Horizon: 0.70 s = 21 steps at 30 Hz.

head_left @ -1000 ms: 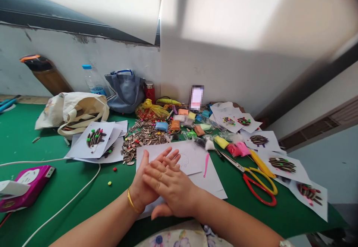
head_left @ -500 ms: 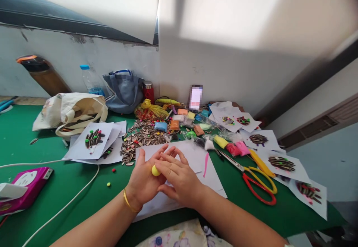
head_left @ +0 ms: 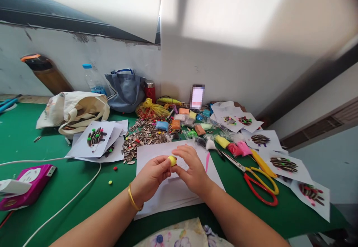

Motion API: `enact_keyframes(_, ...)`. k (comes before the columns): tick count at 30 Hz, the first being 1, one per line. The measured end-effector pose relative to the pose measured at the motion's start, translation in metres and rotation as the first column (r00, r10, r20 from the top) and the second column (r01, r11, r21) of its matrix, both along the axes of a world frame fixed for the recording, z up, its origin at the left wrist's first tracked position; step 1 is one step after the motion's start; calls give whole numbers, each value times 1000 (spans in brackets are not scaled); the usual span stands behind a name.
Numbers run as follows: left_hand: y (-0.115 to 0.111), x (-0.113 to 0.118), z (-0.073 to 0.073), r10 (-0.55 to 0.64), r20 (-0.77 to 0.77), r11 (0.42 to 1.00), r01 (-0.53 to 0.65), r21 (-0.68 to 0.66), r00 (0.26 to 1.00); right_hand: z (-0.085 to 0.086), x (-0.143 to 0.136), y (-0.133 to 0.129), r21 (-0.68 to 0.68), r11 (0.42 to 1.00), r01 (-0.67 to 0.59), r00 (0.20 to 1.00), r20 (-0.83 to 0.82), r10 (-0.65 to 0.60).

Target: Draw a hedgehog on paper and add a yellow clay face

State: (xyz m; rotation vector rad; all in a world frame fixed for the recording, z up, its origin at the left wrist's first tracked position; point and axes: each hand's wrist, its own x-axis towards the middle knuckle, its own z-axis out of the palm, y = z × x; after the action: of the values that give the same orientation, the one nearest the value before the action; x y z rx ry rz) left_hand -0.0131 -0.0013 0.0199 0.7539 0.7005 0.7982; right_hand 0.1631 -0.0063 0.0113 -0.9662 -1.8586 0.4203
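A small yellow clay ball (head_left: 172,160) is pinched between the thumb and fingers of my left hand (head_left: 149,176), above the white paper (head_left: 179,198). My right hand (head_left: 191,170) is beside the ball on its right, fingers curved and apart, with the thumb near the ball; whether it touches the ball is hard to tell. A pink tool (head_left: 207,162) lies on the paper behind my right hand. Beyond the paper are a heap of striped sunflower seeds (head_left: 145,135) and bagged coloured clay, such as a yellow packet (head_left: 222,141).
Scissors (head_left: 260,183) with red and yellow handles lie at the right, near papers bearing seed figures (head_left: 283,164). More such papers (head_left: 96,137) lie at the left, by a cloth bag (head_left: 75,109). A white cable (head_left: 81,196) crosses the green table (head_left: 92,217).
The yellow ball has gone from lying on my open left palm to a pinch in my left fingers. My right hand has drawn off the left palm, and its fingers have curved.
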Motion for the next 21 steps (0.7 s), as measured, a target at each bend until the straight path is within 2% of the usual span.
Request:
enact_keyframes(4,2,0,0,6,-87,996,2,93,996,-1,0,1,-64,997,-50,999,13,51)
enact_keyframes(7,2,0,-1,17,-128,993,-1,122,992,0,1,2,-65,996,-66,998,-18,65)
enact_keyframes(10,1,0,-1,17,-132,994,-2,114,991,0,3,3,-50,997,-54,998,-42,52)
enact_keyframes(16,2,-2,-2,-66,-138,996,75,57,988,1,2,3,-44,994,-101,995,6,101)
enact_keyframes(21,6,-2,1,-1,-237,988,38,150,971,3,5,6,-92,992,-91,996,-12,91)
